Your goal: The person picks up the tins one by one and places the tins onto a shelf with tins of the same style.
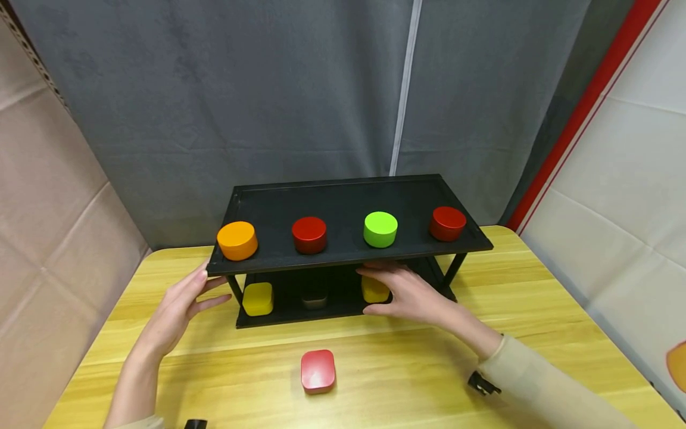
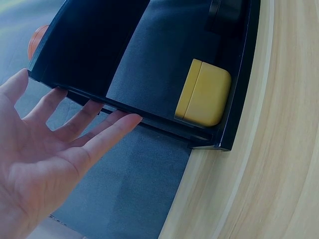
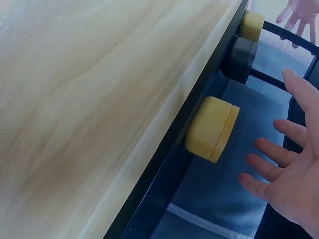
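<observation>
A black two-tier rack [image 1: 343,199] stands on the wooden table. My left hand [image 1: 174,307] rests straight, spread fingers against the rack's left end, beside the upper shelf. With fingers spread, my right hand [image 1: 409,292] reaches between the two shelves, around a yellow rounded box [image 3: 212,129] on the lower one. In the right wrist view a gap shows between that hand and the box. Further left on the lower shelf sit a dark box [image 1: 314,298] and another yellow rounded box [image 2: 207,94]. In front of the rack lies a red rounded-square box [image 1: 318,370].
Along the upper shelf's front stand an orange round box [image 1: 237,241], a red one [image 1: 309,235], a green one [image 1: 380,229] and a second red one [image 1: 447,224]. A grey curtain [image 1: 268,89] hangs behind; pale panels flank the table [image 1: 257,381].
</observation>
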The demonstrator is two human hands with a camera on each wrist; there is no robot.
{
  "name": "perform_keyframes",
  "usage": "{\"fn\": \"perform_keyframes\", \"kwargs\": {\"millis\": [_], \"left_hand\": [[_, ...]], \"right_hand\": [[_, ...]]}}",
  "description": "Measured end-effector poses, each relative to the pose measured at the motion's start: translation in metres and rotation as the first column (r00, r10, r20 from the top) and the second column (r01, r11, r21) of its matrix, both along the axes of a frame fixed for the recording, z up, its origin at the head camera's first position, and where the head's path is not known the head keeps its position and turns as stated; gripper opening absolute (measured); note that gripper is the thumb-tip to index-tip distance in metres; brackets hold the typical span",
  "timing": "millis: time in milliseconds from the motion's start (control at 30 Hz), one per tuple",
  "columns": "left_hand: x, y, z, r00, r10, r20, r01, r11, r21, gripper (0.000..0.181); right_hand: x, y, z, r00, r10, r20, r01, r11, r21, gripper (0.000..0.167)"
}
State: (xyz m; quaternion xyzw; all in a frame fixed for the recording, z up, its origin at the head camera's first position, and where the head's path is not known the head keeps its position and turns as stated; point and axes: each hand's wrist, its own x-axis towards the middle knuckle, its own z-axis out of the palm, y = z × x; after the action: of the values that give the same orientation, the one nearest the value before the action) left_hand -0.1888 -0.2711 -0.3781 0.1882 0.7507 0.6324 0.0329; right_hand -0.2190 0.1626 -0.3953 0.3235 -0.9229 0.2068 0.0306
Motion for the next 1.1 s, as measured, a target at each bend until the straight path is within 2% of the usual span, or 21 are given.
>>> {"fn": "perform_keyframes", "kwargs": {"millis": [667,1100], "left_hand": [[0.0,0.0,-0.001,1.0,-0.001,0.001,0.001,1.0,0.019,0.05],[0.0,0.0,-0.001,1.0,0.006,0.006,-0.006,1.0,0.005,0.05]], "right_hand": [[0.019,-0.022,-0.001,0.997,0.064,-0.03,-0.064,0.998,0.0,0.073],[0.027,-0.041,-0.002,0.994,0.11,0.014,-0.11,0.994,-0.011,0.074]]}}
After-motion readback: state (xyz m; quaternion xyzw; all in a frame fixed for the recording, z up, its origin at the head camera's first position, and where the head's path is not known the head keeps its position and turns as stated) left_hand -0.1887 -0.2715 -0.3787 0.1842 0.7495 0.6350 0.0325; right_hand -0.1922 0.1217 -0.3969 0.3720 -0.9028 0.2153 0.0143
